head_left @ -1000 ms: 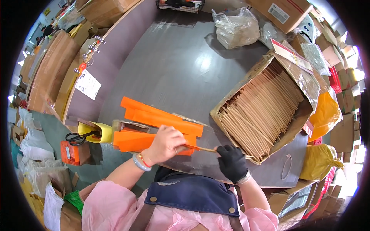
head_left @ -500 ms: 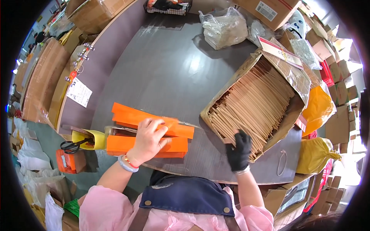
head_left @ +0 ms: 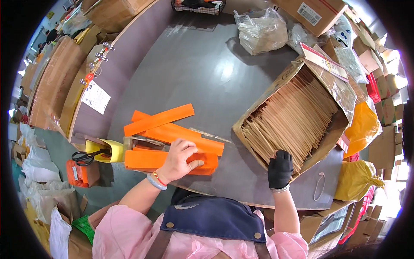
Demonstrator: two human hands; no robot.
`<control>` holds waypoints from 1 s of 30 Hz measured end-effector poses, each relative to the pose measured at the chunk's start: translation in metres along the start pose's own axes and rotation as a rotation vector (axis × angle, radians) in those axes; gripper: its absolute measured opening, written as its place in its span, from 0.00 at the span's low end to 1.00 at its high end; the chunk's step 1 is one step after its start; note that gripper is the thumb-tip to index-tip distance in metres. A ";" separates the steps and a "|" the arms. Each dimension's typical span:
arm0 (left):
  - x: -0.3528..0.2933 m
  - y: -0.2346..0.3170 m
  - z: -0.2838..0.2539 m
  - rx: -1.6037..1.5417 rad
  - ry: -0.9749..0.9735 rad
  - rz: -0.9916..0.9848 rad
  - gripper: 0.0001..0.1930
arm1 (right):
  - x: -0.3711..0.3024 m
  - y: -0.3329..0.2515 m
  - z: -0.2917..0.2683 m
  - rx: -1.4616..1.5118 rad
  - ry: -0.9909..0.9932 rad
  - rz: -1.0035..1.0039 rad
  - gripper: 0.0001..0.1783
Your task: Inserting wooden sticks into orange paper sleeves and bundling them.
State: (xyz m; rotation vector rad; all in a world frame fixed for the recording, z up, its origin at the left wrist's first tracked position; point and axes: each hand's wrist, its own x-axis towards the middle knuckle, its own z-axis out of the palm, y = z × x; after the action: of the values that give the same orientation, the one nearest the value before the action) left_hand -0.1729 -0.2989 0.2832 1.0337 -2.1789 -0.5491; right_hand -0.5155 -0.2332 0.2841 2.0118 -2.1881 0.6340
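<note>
My left hand [head_left: 180, 160] is bare, its fingers curled down and pinching at the top of a stack of orange strips [head_left: 144, 159] at the table's near edge. Just beyond it lie more flat orange strips, with a single orange strip [head_left: 161, 119] slanting across them. My right hand [head_left: 280, 169], in a black fingerless glove, is closed at the near corner of an open cardboard box [head_left: 260, 92]. Thin brown sticks or folded strips [head_left: 293, 116] fill that box in a tight row. Its fingertips touch their near end; what they grip is hidden.
At the left table edge, a yellow holder [head_left: 113, 150] carries black-handled scissors [head_left: 85, 158]. A clear plastic bag [head_left: 261, 32] and a closed carton [head_left: 311, 15] stand at the back. A rubber band [head_left: 319, 186] lies at the right. A wooden side panel [head_left: 129, 52] bounds the left.
One orange strip has come to lie slantwise on the far pile. My left hand has moved from there to the near stack. My right hand has closed at the box's near corner.
</note>
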 end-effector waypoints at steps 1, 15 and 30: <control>0.001 0.001 -0.001 0.002 0.000 -0.002 0.22 | 0.000 0.001 -0.001 0.026 0.014 -0.005 0.06; 0.001 -0.002 -0.007 -0.191 -0.183 -0.063 0.10 | -0.009 -0.049 -0.055 0.332 -0.334 -0.151 0.15; 0.001 -0.006 -0.008 -0.153 -0.222 0.048 0.09 | -0.013 -0.049 -0.053 0.367 -0.513 -0.158 0.10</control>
State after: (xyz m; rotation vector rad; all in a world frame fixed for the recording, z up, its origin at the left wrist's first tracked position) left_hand -0.1640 -0.3036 0.2856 0.8712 -2.3042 -0.8281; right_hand -0.4770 -0.2034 0.3389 2.7692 -2.2540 0.5825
